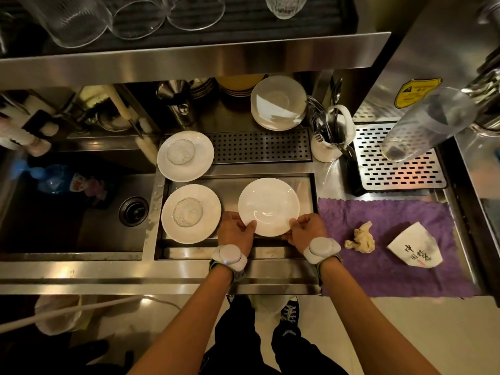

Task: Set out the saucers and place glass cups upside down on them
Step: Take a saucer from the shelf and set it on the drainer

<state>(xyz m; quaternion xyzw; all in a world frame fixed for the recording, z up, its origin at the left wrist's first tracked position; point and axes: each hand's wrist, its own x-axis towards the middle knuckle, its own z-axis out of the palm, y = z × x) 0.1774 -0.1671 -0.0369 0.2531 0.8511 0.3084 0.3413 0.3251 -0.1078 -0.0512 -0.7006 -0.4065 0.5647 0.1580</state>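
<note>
White saucer [268, 205] hides your fingertips | left hand [236, 231], right hand [307, 230] grip its near rim, thumbs on top | right of sink [81, 228]

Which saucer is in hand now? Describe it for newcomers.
Left of the purple cloth lies a recessed steel tray. At its right side is a round white ceramic saucer, held by the left hand and right hand. The two saucers left of it each bear a glass cup; it is bare.

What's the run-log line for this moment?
step: bare saucer held | left hand: grips rim | right hand: grips rim | cupped: far saucer, near saucer
</note>
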